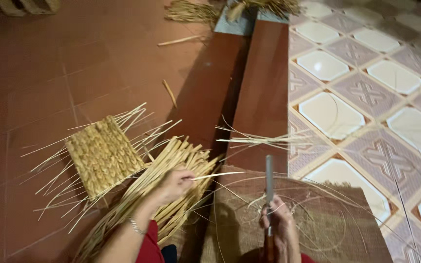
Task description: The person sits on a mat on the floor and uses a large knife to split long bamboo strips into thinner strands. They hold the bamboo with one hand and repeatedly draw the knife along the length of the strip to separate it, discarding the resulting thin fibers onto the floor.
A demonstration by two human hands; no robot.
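Observation:
My left hand (175, 184) pinches a thin pale straw strip (218, 174) that points right, just above a bundle of straw stalks (171, 170) lying on the floor. My right hand (278, 225) grips the handle of a knife (269, 181) whose narrow blade stands up over a woven brown mat (337, 214). A small woven straw panel (102, 155) with loose stalk ends sticking out all round lies to the left of the bundle. A bracelet sits on my left wrist.
Thin straw shavings (264, 139) lie across a raised red step (264, 97) that splits the red tile floor (40, 87) from the patterned white and grey tiles (366, 83). More straw piles (191, 10) lie at the top. A loose stalk (169, 92) lies alone.

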